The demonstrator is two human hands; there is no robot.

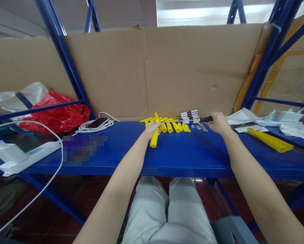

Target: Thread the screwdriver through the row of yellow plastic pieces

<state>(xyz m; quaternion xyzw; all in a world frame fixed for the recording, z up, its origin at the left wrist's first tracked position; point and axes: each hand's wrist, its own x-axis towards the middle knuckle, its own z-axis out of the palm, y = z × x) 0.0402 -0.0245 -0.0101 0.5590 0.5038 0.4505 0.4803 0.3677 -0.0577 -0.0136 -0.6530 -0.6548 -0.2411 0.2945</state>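
My left hand (152,128) is closed around a yellow T-shaped piece (154,139), whose wide end points toward me. My right hand (218,122) grips the dark handle of a screwdriver (205,119). Its long thin shaft runs left toward the yellow piece; where the tip touches is too small to tell. Behind and right of my left hand lie several more yellow pieces (176,127) in a row. A stack of small white packs with dark bands (189,115) stands beside them. Small metal bits (197,127) and a flat grey piece (203,127) lie near my right hand.
The blue table (182,152) has a cardboard wall (192,67) behind it. At left are a coiled white cable (97,125), a power strip (37,156) and a red bag (57,112). At right lie a yellow tube (270,140) and white wrappers (243,117).
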